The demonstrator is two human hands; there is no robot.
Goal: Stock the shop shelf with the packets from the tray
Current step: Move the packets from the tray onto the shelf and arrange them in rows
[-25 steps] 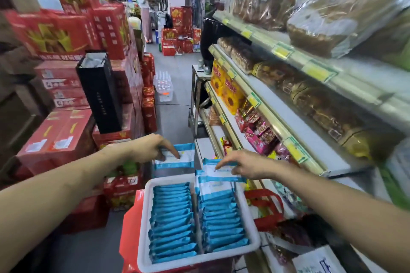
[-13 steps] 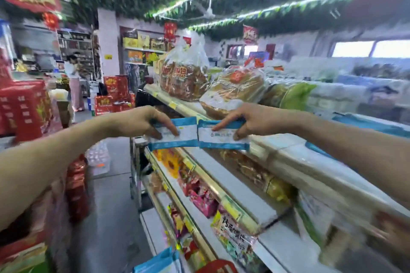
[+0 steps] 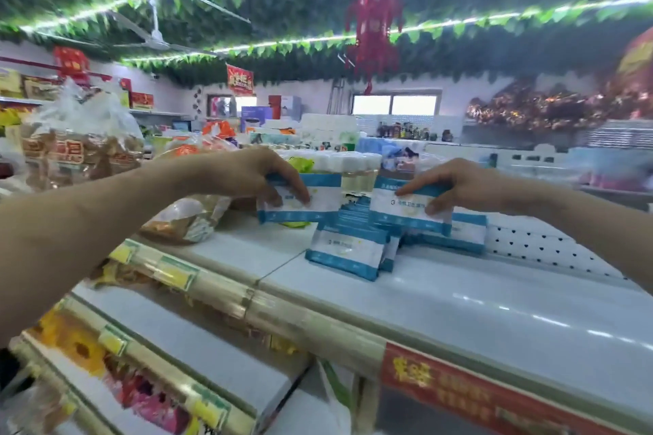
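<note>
Hands were both over the top shelf, one packet in each. Left hand gripped the left packet from above, with fingers curled over its top edge and down the white front face. The thumb was hidden behind. The packet hung roughly upright, white with blue bands top and bottom. Couldn't tell whether its lower edge touched the shelf.

Right hand held the right packet the same way, index finger along the upper blue band and the other fingertips on the white panel. It was upright too, just over the stocked packets.

The stocked packets sat mid-shelf between the two hands, several of the same kind bunched together and overlapping. The front packet leaned back against the rest with its face towards the camera. Exact count was unclear because of blur.

Elsewhere:
- Clear bread bags on the same shelf at far left, another bag lying under the left forearm.
- White tissue rolls behind the hands.
- Perforated panel flat at the shelf's back right.
- Yellow price tags on the shelf rail, red banner along the front edge at right.
- Lower shelves with snack packs, blurred.
- Leaf garlands and light strips on the ceiling, red lantern hanging.
</note>
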